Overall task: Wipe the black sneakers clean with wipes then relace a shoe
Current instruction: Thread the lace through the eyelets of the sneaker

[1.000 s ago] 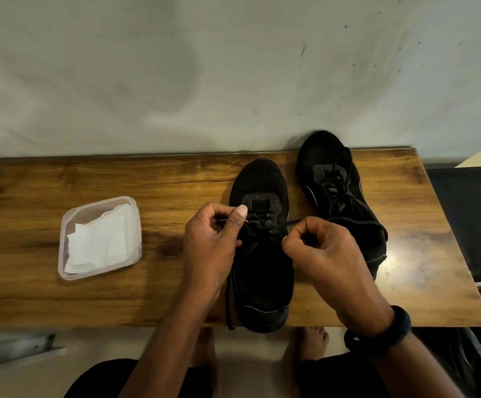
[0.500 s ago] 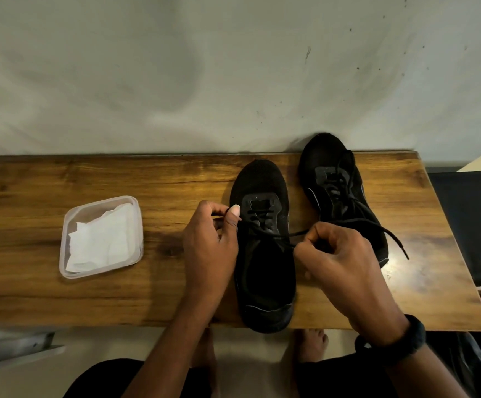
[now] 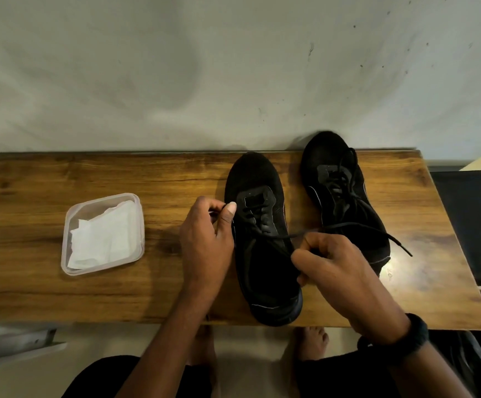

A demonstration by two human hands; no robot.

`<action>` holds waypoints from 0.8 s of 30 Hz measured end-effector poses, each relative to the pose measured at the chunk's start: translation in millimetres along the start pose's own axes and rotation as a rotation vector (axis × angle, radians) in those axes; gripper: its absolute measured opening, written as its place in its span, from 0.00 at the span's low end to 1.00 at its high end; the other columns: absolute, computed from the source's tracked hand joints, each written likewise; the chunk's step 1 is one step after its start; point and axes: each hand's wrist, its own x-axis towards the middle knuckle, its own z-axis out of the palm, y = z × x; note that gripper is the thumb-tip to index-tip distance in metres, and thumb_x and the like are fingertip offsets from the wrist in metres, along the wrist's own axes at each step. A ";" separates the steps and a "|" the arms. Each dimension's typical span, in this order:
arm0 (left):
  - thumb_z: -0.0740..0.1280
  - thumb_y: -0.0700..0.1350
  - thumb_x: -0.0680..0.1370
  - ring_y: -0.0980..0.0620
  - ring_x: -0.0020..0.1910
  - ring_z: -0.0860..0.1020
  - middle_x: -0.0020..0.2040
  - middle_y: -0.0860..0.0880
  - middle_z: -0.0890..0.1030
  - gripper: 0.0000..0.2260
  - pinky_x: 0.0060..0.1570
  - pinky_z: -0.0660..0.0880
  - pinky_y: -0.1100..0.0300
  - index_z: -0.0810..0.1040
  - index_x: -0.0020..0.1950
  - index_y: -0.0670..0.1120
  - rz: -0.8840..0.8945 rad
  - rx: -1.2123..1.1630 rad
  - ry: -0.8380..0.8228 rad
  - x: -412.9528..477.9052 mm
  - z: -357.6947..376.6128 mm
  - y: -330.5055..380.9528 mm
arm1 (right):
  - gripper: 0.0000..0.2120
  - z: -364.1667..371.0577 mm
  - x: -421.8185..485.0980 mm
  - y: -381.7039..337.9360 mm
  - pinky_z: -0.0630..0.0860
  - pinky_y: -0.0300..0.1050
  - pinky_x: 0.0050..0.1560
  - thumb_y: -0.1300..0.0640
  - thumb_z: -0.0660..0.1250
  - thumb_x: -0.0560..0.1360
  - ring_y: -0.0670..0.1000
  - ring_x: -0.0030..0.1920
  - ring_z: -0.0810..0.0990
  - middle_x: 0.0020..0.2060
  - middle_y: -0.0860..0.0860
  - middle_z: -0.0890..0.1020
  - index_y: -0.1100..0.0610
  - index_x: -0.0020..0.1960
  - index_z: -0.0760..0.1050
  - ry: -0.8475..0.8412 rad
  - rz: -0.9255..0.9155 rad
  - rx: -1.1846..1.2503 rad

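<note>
Threading now: right hand (image 3: 345, 271) pinches the thin, limp lace (image 3: 357, 225) over the near sneaker (image 3: 265, 268) on the tabletop (image 3: 32, 297), left hand (image 3: 205, 242) pinches its other end; best gripped near the stiff tip, I'd say.

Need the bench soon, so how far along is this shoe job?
Far shoe looks laced. Near shoe has only its toe-end eyelets threaded; left hand and right hand pinch its lace. Remaining eyelets and tying are left. Wiping cannot be judged.

Wears chunky black wristband (image 3: 414, 331) on right wrist, black garment (image 3: 104, 377) over lap. Shows bare forearms, left hand (image 3: 205, 242), right hand (image 3: 339, 271), bare feet (image 3: 312, 340).
</note>
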 end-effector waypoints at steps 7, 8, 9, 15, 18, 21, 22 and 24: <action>0.67 0.49 0.82 0.58 0.37 0.78 0.42 0.51 0.80 0.08 0.33 0.71 0.73 0.76 0.50 0.45 -0.010 0.048 0.006 1.0 -0.6 -1.8 | 0.12 1.1 0.1 -1.6 0.80 0.66 0.54 0.55 0.66 0.75 0.54 0.39 0.87 0.30 0.50 0.82 0.58 0.34 0.74 -0.116 0.099 0.162; 0.67 0.48 0.82 0.59 0.37 0.77 0.42 0.51 0.80 0.07 0.33 0.71 0.73 0.75 0.49 0.45 -0.023 0.045 0.005 1.0 -1.0 -1.6 | 0.12 1.2 0.3 -1.4 0.81 0.64 0.54 0.58 0.65 0.76 0.54 0.40 0.87 0.29 0.49 0.82 0.57 0.34 0.73 -0.124 0.114 0.182; 0.67 0.48 0.82 0.59 0.36 0.77 0.42 0.51 0.80 0.07 0.33 0.71 0.73 0.75 0.49 0.45 -0.033 0.042 0.003 0.8 -1.3 -1.4 | 0.12 1.1 0.6 -0.7 0.82 0.63 0.54 0.59 0.65 0.76 0.53 0.40 0.87 0.29 0.49 0.82 0.56 0.33 0.74 -0.126 0.123 0.190; 0.68 0.47 0.82 0.60 0.33 0.74 0.41 0.50 0.80 0.07 0.32 0.70 0.73 0.75 0.48 0.46 -0.055 0.064 -0.010 -0.6 -2.5 1.5 | 0.10 -2.2 5.7 2.2 0.81 0.64 0.54 0.61 0.65 0.77 0.53 0.40 0.88 0.32 0.50 0.82 0.58 0.37 0.73 -0.121 0.150 0.200; 0.68 0.47 0.81 0.59 0.34 0.75 0.41 0.51 0.80 0.06 0.33 0.71 0.73 0.75 0.47 0.46 -0.052 0.063 -0.014 -0.2 -4.3 3.1 | 0.09 -0.9 6.4 4.1 0.82 0.62 0.53 0.60 0.65 0.77 0.53 0.40 0.88 0.32 0.48 0.83 0.58 0.38 0.73 -0.109 0.159 0.205; 0.69 0.47 0.81 0.60 0.37 0.77 0.41 0.52 0.79 0.06 0.33 0.71 0.72 0.74 0.47 0.48 -0.069 0.061 -0.022 0.5 -7.3 4.3 | 0.09 1.4 7.0 5.8 0.83 0.62 0.50 0.59 0.65 0.76 0.53 0.41 0.87 0.36 0.54 0.84 0.61 0.38 0.74 -0.075 0.160 0.156; 0.69 0.47 0.81 0.60 0.38 0.77 0.40 0.53 0.79 0.06 0.32 0.70 0.71 0.74 0.46 0.48 -0.086 0.061 -0.032 0.9 -8.5 4.5 | 0.09 2.0 7.3 6.4 0.83 0.62 0.48 0.59 0.65 0.76 0.54 0.41 0.87 0.37 0.55 0.84 0.63 0.39 0.75 -0.057 0.153 0.128; 0.69 0.49 0.81 0.61 0.39 0.78 0.40 0.56 0.79 0.06 0.33 0.68 0.71 0.75 0.46 0.50 -0.155 0.051 -0.082 1.7 -10.5 3.5 | 0.08 2.6 7.9 9.2 0.83 0.63 0.45 0.57 0.65 0.76 0.55 0.40 0.87 0.37 0.55 0.84 0.60 0.41 0.77 -0.015 0.128 0.053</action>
